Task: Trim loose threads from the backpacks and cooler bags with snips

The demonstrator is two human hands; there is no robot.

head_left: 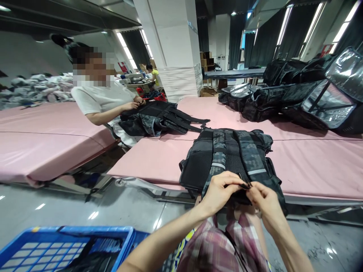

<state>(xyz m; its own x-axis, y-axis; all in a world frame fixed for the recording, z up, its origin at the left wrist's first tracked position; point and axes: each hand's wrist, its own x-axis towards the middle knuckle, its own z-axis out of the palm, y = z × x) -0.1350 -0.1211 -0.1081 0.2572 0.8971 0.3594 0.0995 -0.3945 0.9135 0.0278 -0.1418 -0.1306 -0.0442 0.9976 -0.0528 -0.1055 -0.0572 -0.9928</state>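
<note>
1. The person's left hand (219,190) and right hand (263,200) meet at the near edge of a camouflage backpack (229,158), just above the person's plaid-clad lap.
2. Both hands are pinched shut on a small black strap piece (244,185); the left thumb and forefinger grip it from the left, the right fingertips from the right, so the two hands nearly touch.
3. Just what the piece is, a strap end or a buckle, is too small to tell.
4. The backpack lies back-panel up on the pink padded table (312,162), its two shoulder straps running away from the person, its lower edge hanging over the table's near rim.
5. Across the table a co-worker in a white shirt (99,99) sits with both hands on a second dark backpack (153,119).
6. Farther right on the same table lie open black bags with silver foil lining (326,102).
7. A blue plastic crate (65,247) stands on the glossy floor at lower left, holding dark items.
8. White bundles (36,88) are heaped at far left, behind another pink table.
</note>
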